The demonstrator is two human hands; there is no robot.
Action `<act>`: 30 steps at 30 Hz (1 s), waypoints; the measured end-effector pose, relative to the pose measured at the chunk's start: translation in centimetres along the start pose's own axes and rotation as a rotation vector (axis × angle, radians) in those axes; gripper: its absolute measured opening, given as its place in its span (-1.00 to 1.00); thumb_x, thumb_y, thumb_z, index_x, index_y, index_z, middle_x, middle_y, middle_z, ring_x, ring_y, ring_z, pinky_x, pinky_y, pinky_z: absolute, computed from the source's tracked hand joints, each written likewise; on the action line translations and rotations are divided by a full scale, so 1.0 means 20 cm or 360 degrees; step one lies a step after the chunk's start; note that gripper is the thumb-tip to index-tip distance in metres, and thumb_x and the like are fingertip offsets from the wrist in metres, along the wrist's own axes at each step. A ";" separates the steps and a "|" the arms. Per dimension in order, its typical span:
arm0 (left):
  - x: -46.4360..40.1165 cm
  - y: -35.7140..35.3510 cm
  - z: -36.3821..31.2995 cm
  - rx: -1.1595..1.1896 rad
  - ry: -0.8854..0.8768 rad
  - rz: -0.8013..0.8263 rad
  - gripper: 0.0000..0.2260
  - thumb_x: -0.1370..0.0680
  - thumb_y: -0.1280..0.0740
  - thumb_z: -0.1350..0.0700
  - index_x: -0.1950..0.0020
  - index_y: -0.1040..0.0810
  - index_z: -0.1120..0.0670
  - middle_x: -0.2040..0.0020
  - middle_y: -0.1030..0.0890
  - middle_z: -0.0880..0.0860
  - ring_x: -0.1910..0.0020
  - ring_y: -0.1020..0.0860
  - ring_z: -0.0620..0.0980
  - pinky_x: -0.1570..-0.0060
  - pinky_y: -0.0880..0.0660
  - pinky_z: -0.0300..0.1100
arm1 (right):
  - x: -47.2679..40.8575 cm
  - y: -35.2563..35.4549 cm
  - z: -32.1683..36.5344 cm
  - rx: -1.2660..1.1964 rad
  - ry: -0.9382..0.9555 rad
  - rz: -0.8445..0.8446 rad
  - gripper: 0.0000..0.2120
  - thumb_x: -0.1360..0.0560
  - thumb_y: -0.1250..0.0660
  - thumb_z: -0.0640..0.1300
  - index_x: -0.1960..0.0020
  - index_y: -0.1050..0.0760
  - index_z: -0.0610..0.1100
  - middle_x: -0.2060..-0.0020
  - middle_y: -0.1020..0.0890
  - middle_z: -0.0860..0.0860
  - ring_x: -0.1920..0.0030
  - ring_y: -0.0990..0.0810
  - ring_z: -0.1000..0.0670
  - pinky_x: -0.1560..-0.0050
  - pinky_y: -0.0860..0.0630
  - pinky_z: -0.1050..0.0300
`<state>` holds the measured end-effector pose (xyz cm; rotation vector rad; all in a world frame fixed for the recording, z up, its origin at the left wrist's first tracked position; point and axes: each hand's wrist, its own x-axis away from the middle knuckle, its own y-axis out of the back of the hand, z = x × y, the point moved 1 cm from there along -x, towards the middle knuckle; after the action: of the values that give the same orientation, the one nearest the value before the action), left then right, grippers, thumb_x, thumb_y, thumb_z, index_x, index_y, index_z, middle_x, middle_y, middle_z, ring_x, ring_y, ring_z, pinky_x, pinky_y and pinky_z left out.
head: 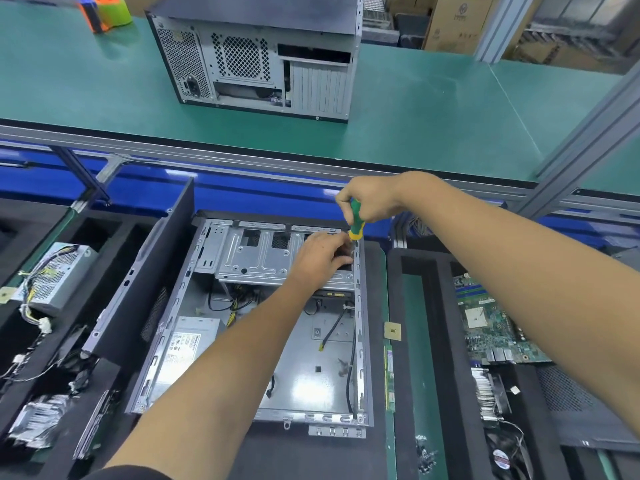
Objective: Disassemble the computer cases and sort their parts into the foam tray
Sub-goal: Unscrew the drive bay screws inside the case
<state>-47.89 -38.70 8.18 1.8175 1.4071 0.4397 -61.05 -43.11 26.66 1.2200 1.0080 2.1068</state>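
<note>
An open grey computer case [194,299] lies flat in front of me, its side panel [152,271] leaning up at its left. Inside are a metal drive cage [252,254] at the far end, a power supply [188,341] at the left and loose cables. My right hand [370,199] grips a green and yellow screwdriver [356,221], held upright at the cage's far right corner. My left hand [322,254] rests on the cage just below the screwdriver tip, fingers curled around the spot; what they touch is hidden.
Black foam trays flank the case: the left tray [114,226] holds a removed power supply [55,275] with wires, the right tray [446,341] a motherboard [491,323], a heatsink and a fan. A RAM stick [390,375] lies between. A second closed case [256,53] stands on the green bench behind.
</note>
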 end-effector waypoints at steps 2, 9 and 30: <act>-0.01 0.00 0.00 0.0084 -0.0023 0.0038 -0.82 -0.53 -0.51 0.13 -0.08 -0.59 0.04 0.03 -0.68 -0.11 -0.04 -0.57 -0.03 -0.15 -0.50 0.00 | 0.01 0.00 -0.03 0.0012 -0.0036 -0.0116 -0.81 -0.44 -0.29 -0.29 0.00 -0.50 -0.08 0.26 -0.58 -0.05 0.30 -0.46 -0.06 0.37 -0.36 0.15; 0.00 -0.01 0.03 0.0436 0.0033 0.0054 -0.75 -0.49 -0.50 0.23 -0.12 -0.58 0.04 0.00 -0.66 -0.07 -0.03 -0.64 -0.21 -0.19 -0.53 -0.28 | 0.02 0.01 -0.10 0.0599 -0.0056 -0.0362 -0.78 -0.62 -0.09 0.00 0.15 -0.35 -0.04 0.26 -0.52 0.00 0.28 -0.42 -0.03 0.31 -0.25 0.06; 0.00 -0.01 0.05 0.0488 0.0110 0.0079 -0.68 -0.48 -0.53 0.19 -0.08 -0.47 -0.06 0.08 -0.69 -0.17 -0.04 -0.63 -0.28 -0.15 -0.49 -0.33 | 0.02 0.03 -0.10 0.0831 0.0027 -0.0338 -0.81 -0.60 -0.12 0.00 0.17 -0.27 -0.01 0.31 -0.49 0.01 0.33 -0.36 0.00 0.33 -0.20 0.06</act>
<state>-47.35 -39.15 7.38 2.1028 1.5464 0.3282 -63.05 -43.83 26.66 1.2554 1.6860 1.7456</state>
